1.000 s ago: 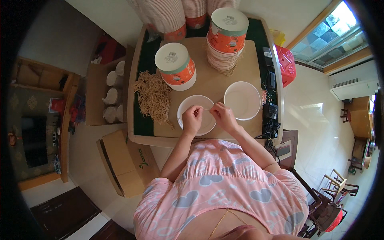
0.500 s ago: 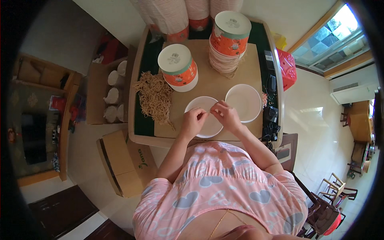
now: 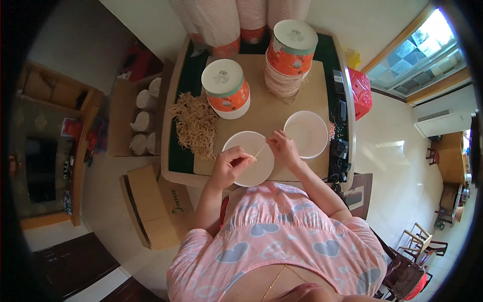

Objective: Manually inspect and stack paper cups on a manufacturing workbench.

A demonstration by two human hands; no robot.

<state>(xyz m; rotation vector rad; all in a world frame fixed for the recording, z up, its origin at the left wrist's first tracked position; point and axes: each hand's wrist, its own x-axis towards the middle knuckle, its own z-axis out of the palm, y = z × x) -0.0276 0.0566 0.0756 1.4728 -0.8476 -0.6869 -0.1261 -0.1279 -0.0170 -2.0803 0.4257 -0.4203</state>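
A short, pale string (image 3: 260,149) runs taut between my two hands. One end is pinched in the closed fingers of my left hand (image 3: 231,166), which is over the left part of an upright white paper tub (image 3: 265,168). The other end is pinched by my right hand (image 3: 284,148), held above the gap between this tub and a second upright white tub (image 3: 308,132) at the right. Left of the tubs lies a tangled heap of tan strings (image 3: 195,123). An orange paper tub (image 3: 226,90) stands upside down beside the heap.
A taller stack of orange tubs (image 3: 289,53) stands further back, with bagged stacks (image 3: 206,22) behind. Chargers with black cables (image 3: 340,148) line the right table edge. An opened cardboard box (image 3: 133,116) of white bundles stands left; another carton (image 3: 156,201) lies on the floor.
My left hand has moved left and toward me, my right hand slightly right; the string now shows stretched between them. The near tub has shifted left and toward me.
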